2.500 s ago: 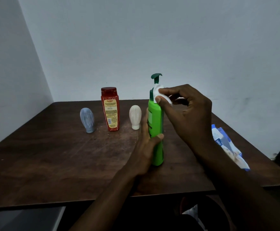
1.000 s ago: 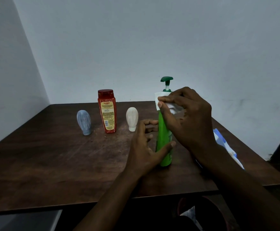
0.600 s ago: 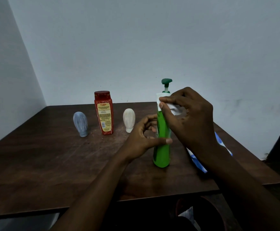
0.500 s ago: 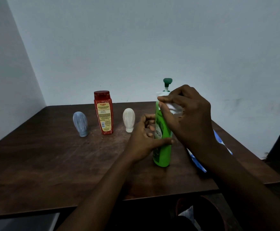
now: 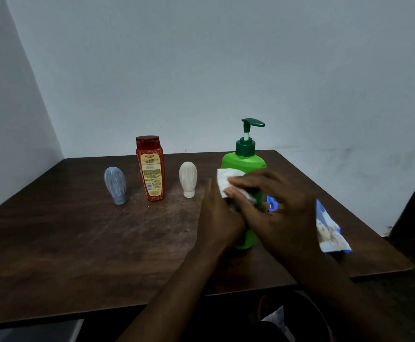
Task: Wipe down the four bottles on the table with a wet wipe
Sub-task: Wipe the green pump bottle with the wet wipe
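As the right hand [image 5: 280, 213] grips a wet wipe [image 5: 226, 178], it half-hides the pack [image 5: 330, 230]

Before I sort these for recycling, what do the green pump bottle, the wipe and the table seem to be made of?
Green pump bottle: probably plastic, smooth with a slight sheen, moulded pump. Wipe: thin, soft white sheet, creased; fibre unclear. Table: dark wood or veneer, matte, grain and pale scuffs showing.

Single head view here, perched above the near bench [image 5: 78, 243] edge, facing forward and down. Close in: left grip [image 5: 217, 215] and right grip [image 5: 283, 213] sit mid-frame, forearms entering from below, wall [image 5: 201, 70] beyond them.
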`<state>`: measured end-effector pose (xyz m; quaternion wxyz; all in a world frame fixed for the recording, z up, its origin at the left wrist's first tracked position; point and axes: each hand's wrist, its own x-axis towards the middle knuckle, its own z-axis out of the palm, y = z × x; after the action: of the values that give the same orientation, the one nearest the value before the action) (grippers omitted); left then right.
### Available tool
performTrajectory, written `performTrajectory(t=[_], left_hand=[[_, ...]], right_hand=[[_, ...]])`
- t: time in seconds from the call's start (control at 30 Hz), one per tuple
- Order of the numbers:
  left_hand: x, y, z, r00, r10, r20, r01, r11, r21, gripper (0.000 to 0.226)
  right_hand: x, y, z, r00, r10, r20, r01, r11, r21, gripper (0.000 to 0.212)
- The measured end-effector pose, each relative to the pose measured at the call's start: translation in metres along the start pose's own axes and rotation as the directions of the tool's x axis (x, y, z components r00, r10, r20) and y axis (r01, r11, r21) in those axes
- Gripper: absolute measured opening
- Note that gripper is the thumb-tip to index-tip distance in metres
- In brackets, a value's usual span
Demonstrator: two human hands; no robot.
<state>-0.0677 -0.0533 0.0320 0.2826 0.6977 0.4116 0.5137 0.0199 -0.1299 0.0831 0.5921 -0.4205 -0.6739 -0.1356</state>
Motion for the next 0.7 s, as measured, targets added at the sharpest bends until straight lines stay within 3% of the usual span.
performTrajectory(t=[0.07,0.2,0.33,0.53,0.7], left_hand=[[0.000,0.000,-0.001,0.999,0.010,-0.047,-0.012,0.998,-0.057,0.062],[0.001,-0.005,0.003,0.998,0.012,-0.069,-0.015,0.999,-0.048,0.075],[-0.002,-0.004,0.007,0.995,0.004,-0.100,-0.010,0.999,-0.051,0.076],[-0.004,-0.006,0.008,0.994,0.015,-0.109,-0.025,0.995,-0.093,0.078],[-0.004,-0.006,0.007,0.993,0.022,-0.114,-0.031,0.996,-0.080,0.073]], right_hand=[[-0.003,0.011,-0.005,0.991,0.117,-0.066,-0.113,0.992,0.056,0.022],[0.011,0.023,-0.020,0.938,0.317,-0.143,-0.281,0.933,0.226,0.030],[0.027,0.026,-0.020,0.974,0.169,-0.151,-0.158,0.984,0.078,0.026],[0.040,0.030,0.000,0.989,-0.150,0.017,0.150,0.971,-0.188,0.023],[0.036,0.031,-0.001,0.990,-0.141,0.026,0.143,0.961,-0.235,0.019]])
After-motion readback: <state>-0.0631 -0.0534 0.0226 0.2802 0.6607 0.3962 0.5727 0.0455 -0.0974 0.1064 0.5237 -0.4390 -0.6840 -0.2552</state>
